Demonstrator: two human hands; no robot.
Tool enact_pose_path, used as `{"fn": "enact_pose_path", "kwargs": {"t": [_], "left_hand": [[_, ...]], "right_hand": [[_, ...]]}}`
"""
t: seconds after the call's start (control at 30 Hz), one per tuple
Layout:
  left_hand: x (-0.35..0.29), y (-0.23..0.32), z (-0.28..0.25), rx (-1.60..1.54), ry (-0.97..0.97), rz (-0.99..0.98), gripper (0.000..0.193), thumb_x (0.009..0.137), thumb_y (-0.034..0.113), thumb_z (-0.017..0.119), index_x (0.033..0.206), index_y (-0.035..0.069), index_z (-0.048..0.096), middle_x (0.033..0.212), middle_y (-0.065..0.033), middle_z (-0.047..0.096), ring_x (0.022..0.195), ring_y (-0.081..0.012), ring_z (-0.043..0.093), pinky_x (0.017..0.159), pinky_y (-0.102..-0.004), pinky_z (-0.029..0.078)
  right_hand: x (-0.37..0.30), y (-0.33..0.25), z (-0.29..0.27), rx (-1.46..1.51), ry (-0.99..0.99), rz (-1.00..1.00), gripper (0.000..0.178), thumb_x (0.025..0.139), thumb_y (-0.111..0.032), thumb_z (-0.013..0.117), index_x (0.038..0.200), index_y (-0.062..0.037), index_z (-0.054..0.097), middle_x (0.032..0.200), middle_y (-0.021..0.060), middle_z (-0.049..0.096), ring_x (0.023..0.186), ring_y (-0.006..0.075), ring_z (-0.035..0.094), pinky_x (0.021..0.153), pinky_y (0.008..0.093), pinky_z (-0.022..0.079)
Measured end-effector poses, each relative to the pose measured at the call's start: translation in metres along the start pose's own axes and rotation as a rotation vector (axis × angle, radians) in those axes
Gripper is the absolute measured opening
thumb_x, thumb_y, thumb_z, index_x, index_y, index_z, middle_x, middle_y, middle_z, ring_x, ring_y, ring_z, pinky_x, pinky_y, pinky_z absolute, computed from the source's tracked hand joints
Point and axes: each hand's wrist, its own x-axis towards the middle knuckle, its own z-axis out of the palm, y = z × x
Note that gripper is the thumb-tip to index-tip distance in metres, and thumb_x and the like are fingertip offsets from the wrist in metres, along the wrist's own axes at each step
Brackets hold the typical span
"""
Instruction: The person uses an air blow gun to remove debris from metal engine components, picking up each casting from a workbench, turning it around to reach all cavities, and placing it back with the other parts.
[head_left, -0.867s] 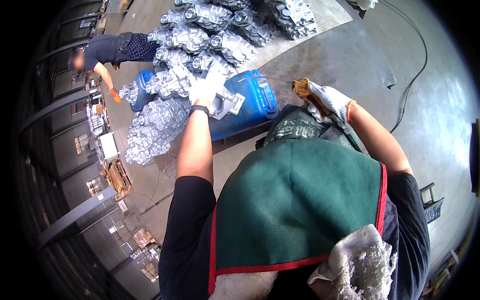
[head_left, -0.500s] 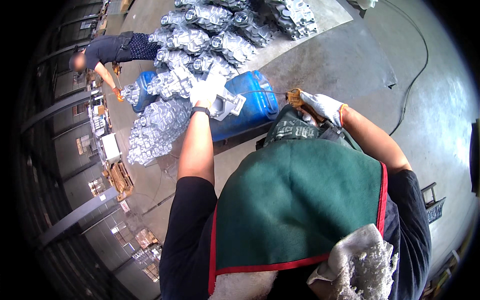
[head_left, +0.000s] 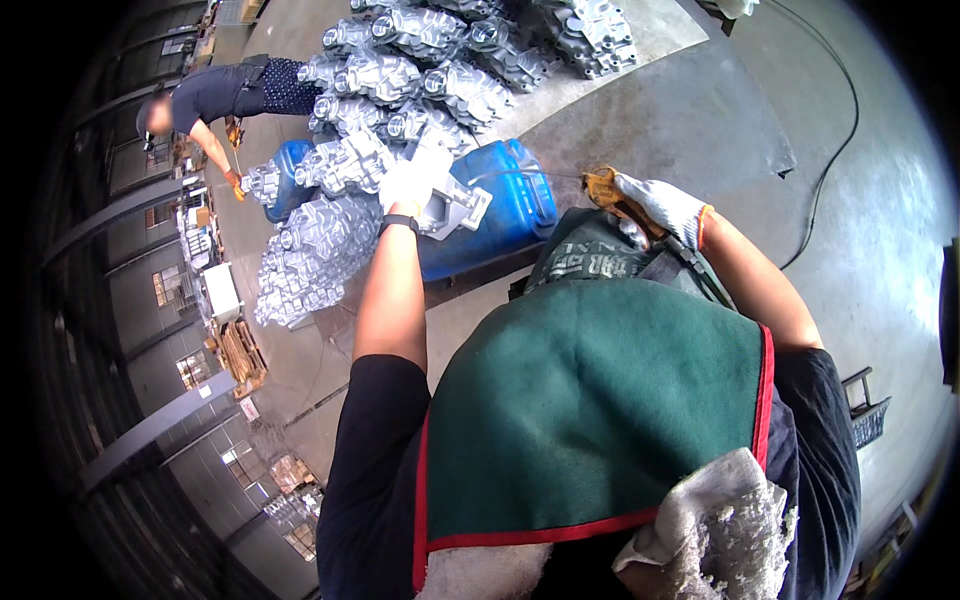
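Observation:
My left hand (head_left: 405,188), in a white glove washed out by glare, grips a silvery metal casting (head_left: 458,208) with an opening through it. The casting rests on a blue plastic drum (head_left: 500,190) lying in front of me. Off to the right, my right hand (head_left: 665,208), white-gloved, is closed around a hand tool (head_left: 604,188) with an orange-tan front part. From it a long thin rod points left toward the casting. Motion blurs the rod's tip, so I cannot tell whether it touches the casting. Dark hose-like lines show beside my right wrist.
Piled metal castings (head_left: 420,80) stand beyond the drum, with another heap (head_left: 315,260) at its left. A co-worker (head_left: 220,100) bends over a second blue drum (head_left: 288,180) at the far left. A black cable (head_left: 840,150) curves over the floor at right.
My right hand has shifted slightly right, drawing the tool and its rod away from the casting. My left hand and the casting stay in nearly the same place.

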Motion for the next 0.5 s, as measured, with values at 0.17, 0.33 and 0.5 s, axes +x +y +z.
{"fn": "enact_pose_path", "kwargs": {"t": [0.17,0.33,0.5], "left_hand": [[0.003,-0.002,0.001,-0.020,-0.019,0.014,0.041,0.084,0.039,0.052,0.092,0.003,0.069,0.096,-0.0205,0.066,0.093,-0.0347,0.063,0.078,-0.0420,0.050],[0.006,-0.006,0.011,-0.066,0.023,0.038,0.045,0.084,0.045,0.050,0.093,0.004,0.068,0.093,-0.0205,0.066,0.089,-0.0365,0.063,0.075,-0.0436,0.050],[0.007,-0.009,0.012,-0.060,0.040,0.106,0.042,0.085,0.041,0.050,0.093,0.004,0.067,0.093,-0.0198,0.066,0.087,-0.0363,0.063,0.075,-0.0436,0.050]], "right_hand": [[0.014,0.019,-0.010,0.057,-0.053,-0.024,0.046,0.095,-0.051,0.038,0.090,-0.0122,0.063,0.067,-0.0036,0.057,0.051,0.0053,0.048,0.044,0.0212,0.039],[0.013,0.015,0.002,0.129,-0.058,0.039,0.040,0.096,-0.045,0.040,0.095,-0.0122,0.063,0.066,-0.0046,0.055,0.050,0.0046,0.047,0.043,0.0211,0.039],[0.008,0.017,-0.007,0.187,-0.157,0.028,0.041,0.096,-0.047,0.039,0.100,-0.0138,0.062,0.066,-0.0046,0.053,0.047,0.0045,0.045,0.040,0.0200,0.035]]}}
